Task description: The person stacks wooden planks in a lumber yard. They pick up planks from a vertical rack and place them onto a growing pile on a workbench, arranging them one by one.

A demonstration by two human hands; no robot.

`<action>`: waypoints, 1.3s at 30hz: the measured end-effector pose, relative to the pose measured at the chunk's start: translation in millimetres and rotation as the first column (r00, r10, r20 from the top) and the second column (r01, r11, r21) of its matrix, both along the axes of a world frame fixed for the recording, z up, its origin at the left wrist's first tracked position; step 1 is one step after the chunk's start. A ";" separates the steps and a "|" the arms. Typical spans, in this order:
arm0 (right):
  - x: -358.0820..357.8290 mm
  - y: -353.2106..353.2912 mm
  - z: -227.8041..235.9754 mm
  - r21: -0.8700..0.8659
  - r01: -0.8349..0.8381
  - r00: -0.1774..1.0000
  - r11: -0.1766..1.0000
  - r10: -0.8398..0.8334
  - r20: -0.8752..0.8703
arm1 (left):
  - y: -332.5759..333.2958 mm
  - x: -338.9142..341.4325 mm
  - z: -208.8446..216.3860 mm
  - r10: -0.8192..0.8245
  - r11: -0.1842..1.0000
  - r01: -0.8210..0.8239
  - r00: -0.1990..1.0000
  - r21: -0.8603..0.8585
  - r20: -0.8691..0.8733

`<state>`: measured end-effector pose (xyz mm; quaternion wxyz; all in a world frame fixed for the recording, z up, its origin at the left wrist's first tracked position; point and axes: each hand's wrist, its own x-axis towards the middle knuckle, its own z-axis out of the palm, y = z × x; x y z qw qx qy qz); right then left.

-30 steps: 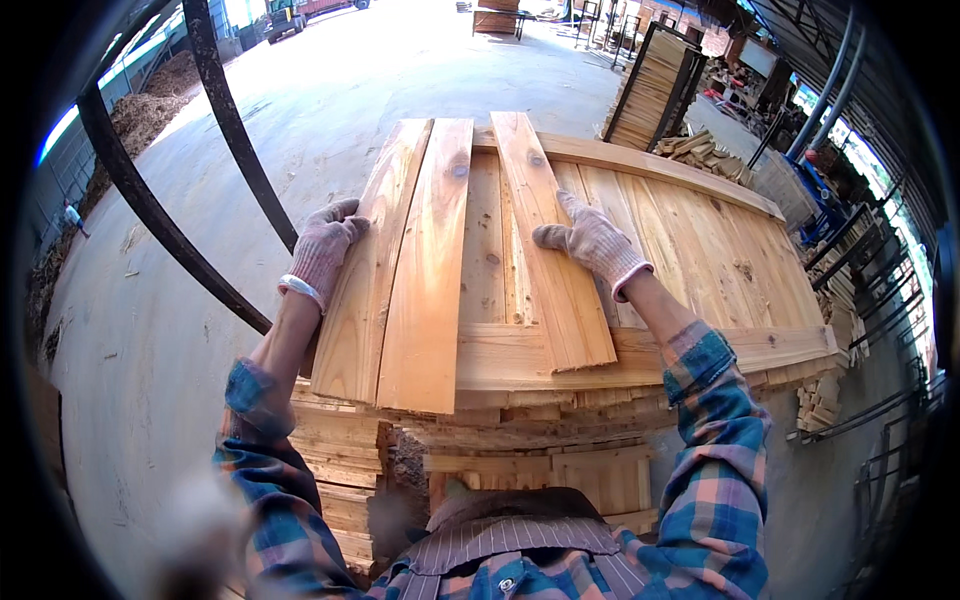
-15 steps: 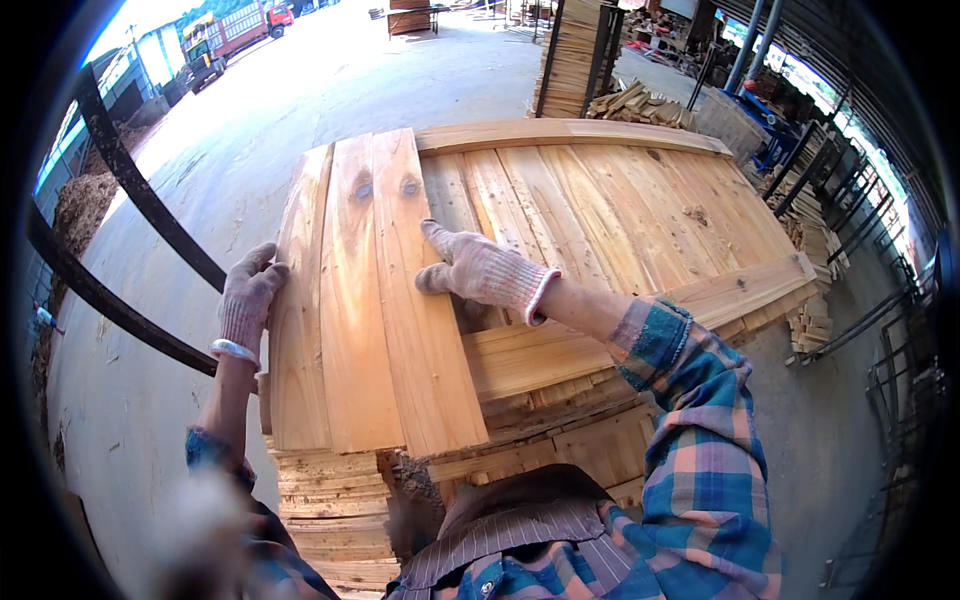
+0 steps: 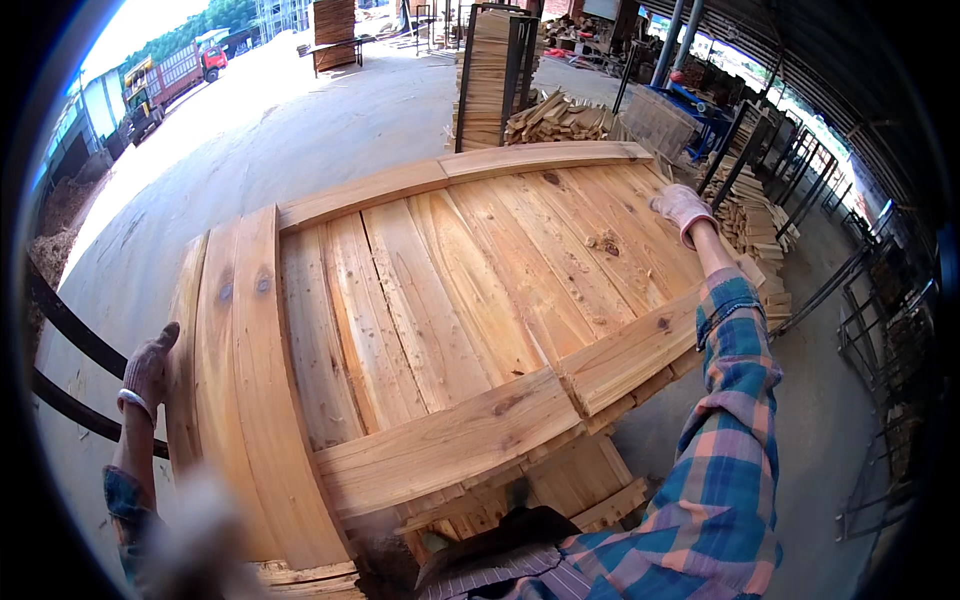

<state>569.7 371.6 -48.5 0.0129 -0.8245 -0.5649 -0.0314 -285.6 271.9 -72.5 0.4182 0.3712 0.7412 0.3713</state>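
My left hand [image 3: 150, 372], in a pale knitted glove, is against the outer edge of the leftmost plank [image 3: 186, 350], fingers stretched along it. Two wider planks [image 3: 262, 385] with dark knots lie side by side with that one across the left end of the wood stack. Far to the right, my right hand [image 3: 684, 210], gloved too, is at the stack's right end with its fingers reaching over the wood. Between the hands spreads a layer of planks [image 3: 470, 280] laid side by side. A crosswise board [image 3: 450, 440] runs along the near side, another [image 3: 380, 193] along the far side.
Dark curved metal bars [image 3: 75, 325] stand by my left arm. Beyond the stack are a tall bundle of strips [image 3: 487, 80], a heap of loose wood pieces [image 3: 560, 118] and black metal racks [image 3: 800, 170]. A red-cabbed truck [image 3: 185, 75] stands far left.
My right hand has left the inner edge of the left planks and moved right to the stack's far end. My left hand stays at the leftmost plank. The view has shifted right.
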 end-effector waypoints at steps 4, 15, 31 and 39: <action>138.8 8.2 -22.4 0.107 0.220 0.969 0.970 -0.230 0.092 | 17.6 63.3 24.9 -0.268 0.956 0.088 0.655 -0.281 -0.707; 185.7 54.6 -76.4 0.274 0.322 0.947 0.906 -0.312 -0.081 | 26.0 31.7 -15.5 0.028 0.996 -0.082 0.649 -0.033 -0.760; -100.8 135.9 4.4 -0.093 -0.607 0.765 0.789 0.612 0.200 | 23.9 43.7 -8.9 0.157 0.987 -0.113 0.802 0.112 -0.576; -151.2 175.9 -3.4 -0.188 -0.716 0.675 0.673 0.735 0.059 | -3.2 64.5 14.8 0.231 0.972 -0.203 0.742 0.117 -0.630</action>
